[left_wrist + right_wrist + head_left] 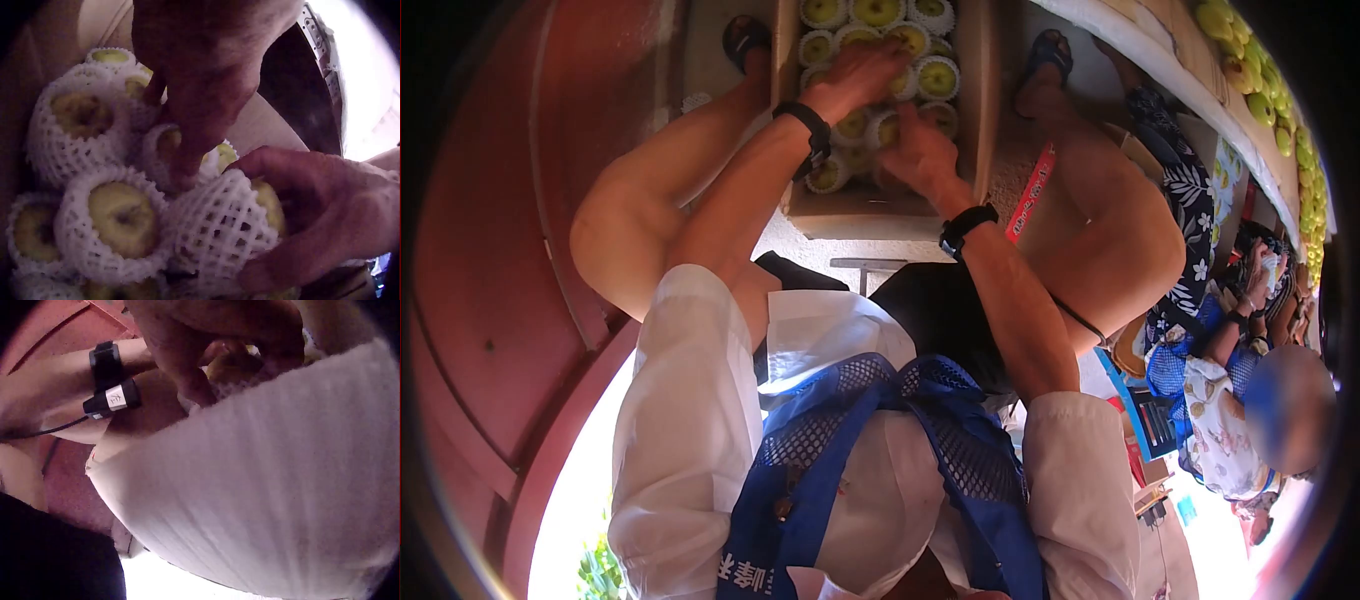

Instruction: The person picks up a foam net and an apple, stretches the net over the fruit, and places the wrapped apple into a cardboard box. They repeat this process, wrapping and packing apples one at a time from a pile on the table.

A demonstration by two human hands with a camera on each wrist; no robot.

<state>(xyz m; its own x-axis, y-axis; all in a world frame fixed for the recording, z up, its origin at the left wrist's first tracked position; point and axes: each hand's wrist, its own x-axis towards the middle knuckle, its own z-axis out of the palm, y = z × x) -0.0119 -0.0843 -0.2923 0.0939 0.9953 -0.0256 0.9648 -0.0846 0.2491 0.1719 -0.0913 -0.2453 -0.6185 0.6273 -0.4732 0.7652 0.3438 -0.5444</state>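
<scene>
A cardboard box [860, 215] between the person's legs holds rows of round yellow-green fruits [938, 77] in white foam nets. In the head view the left hand [862, 80] reaches across the fruits, fingers stretched toward the box's right side. Its fingers [187, 165] point down among the fruits in the left wrist view, one tip right at a foam net. The right hand [922, 152], near the box's front, grips a netted fruit [222, 225] between thumb and fingers. The right wrist view shows this hand [219, 337] from above, with a white sleeve [269, 487] covering much of the frame.
A red panel [500, 200] stands along the left. On the right, more green fruits [1265, 90] lie on a raised stand, and another person [1225, 400] is there. A red printed strip [1032, 190] lies beside the box. Both wrists wear black straps [808, 130].
</scene>
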